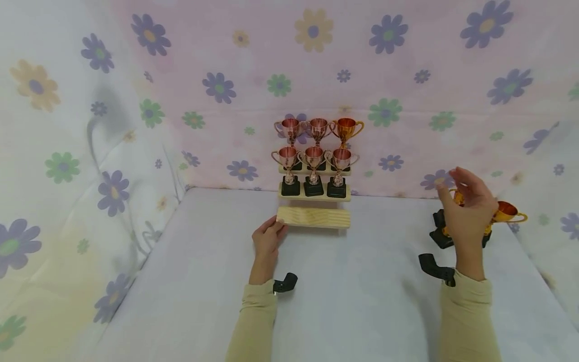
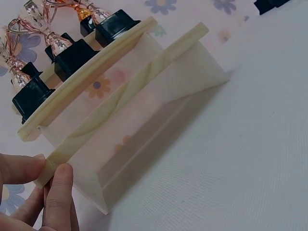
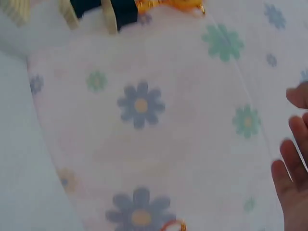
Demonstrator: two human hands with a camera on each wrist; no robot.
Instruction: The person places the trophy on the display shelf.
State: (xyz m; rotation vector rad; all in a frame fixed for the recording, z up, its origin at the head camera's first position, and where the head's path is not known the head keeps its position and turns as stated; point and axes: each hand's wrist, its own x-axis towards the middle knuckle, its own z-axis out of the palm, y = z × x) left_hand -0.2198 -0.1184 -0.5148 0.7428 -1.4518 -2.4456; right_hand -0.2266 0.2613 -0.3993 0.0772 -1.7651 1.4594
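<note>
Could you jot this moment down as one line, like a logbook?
left hand: pinches bottom step, left end | right hand: hovers by gold trophies, grasping nothing | stand: six trophies on upper two steps

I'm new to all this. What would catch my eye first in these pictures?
Probably the six shiny little trophies standing in two rows on a stepped wooden rack near the middle, five pinkish and one golden at the back right. Below them, the person's left hand grips the left end of the lowest wooden step. Off to the right, the raised right hand partly hides more golden trophies.
</note>
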